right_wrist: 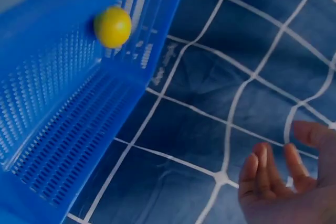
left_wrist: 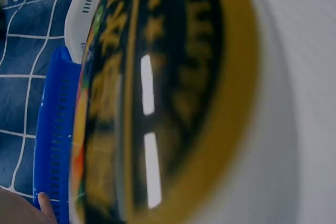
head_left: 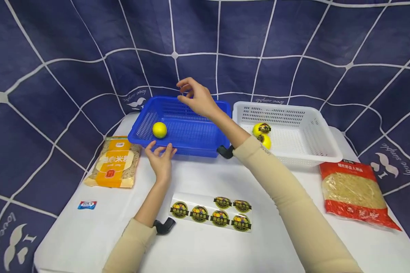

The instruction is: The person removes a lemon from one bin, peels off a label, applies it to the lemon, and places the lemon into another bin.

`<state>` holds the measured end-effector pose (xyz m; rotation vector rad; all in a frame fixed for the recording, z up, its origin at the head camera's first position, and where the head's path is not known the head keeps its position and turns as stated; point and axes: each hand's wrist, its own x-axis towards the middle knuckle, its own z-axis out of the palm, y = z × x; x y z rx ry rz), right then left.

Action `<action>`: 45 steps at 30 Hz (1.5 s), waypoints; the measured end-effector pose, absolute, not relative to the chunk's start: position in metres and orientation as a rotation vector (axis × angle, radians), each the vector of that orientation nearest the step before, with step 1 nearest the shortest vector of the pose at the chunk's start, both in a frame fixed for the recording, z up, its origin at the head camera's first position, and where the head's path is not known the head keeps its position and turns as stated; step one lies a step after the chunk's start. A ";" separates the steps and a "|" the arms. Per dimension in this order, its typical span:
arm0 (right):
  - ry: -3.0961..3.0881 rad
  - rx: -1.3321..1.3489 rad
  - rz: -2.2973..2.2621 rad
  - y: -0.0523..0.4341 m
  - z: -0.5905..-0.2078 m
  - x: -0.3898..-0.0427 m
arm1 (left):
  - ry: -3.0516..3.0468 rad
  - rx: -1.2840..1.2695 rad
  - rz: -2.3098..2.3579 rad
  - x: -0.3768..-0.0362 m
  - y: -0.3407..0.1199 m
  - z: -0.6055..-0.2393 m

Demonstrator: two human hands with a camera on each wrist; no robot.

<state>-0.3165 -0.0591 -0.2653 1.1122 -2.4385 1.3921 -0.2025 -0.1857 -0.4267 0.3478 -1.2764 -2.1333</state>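
A blue plastic basket (head_left: 191,134) stands at the table's back middle with one yellow lemon (head_left: 159,129) in its left part. My left hand (head_left: 161,156) rests with straight fingers against the basket's front rim, holding nothing. My right hand (head_left: 195,98) hovers above the basket's back rim, fingers loosely curled and empty. In the right wrist view the lemon (right_wrist: 112,26) lies inside the blue basket (right_wrist: 63,124), and my right hand's fingers (right_wrist: 287,174) are relaxed. A sticker (left_wrist: 157,98) fills the left wrist view, blurred, beside the blue basket (left_wrist: 52,140).
A white basket (head_left: 322,140) on the right holds two stickered lemons (head_left: 262,134). A sheet of round stickers (head_left: 212,214) lies near the front. A yellow noodle bag (head_left: 115,162) lies left, a red one (head_left: 353,192) right. A small candy wrapper (head_left: 87,205) is front left.
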 end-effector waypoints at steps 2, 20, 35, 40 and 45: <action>-2.448 1.153 1.334 -0.077 -0.262 -0.332 | -1.253 0.361 -2.105 -0.205 -0.182 -0.429; -2.808 1.459 0.668 -0.167 -0.330 -0.379 | -1.154 0.289 -2.021 -0.214 -0.169 -0.439; -2.967 1.433 0.615 -0.171 -0.348 -0.407 | -1.163 0.256 -2.009 -0.209 -0.175 -0.442; -2.892 1.544 0.601 -0.175 -0.352 -0.411 | -1.157 0.250 -2.003 -0.209 -0.176 -0.441; -2.895 1.627 0.735 -0.171 -0.370 -0.414 | -1.154 0.264 -2.024 -0.210 -0.175 -0.441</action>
